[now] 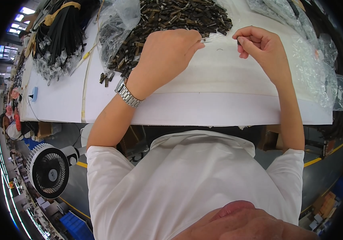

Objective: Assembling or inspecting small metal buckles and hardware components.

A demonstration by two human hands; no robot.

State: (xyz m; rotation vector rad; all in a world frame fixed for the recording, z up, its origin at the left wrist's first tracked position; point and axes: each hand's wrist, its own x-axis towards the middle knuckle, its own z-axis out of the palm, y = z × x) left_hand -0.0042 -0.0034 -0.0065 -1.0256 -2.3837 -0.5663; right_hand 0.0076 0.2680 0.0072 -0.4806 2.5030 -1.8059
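Note:
Over the white table, my left hand (171, 50) is closed in a pinch, back of the hand up. A thin, pale, shiny piece (206, 40) sticks out past its fingertips; its kind is too small to tell. To the right, my right hand (261, 46) is curled, thumb against fingers, pinching a small dark piece (239, 41). Just beyond my left hand spreads a pile of small brown-black rectangular pieces (179, 16). Between the hands, a tiny dark curved bit (219, 50) lies on the white table surface (215, 76). The two hands are apart.
Clear plastic bags lie left of the pile (117, 28) and along the right side (315, 68). Bundled black straps (61, 32) with clear wrapped ends rest at far left, near a yellow-handled tool (84, 57). A black-and-white fan (49, 170) stands at lower left.

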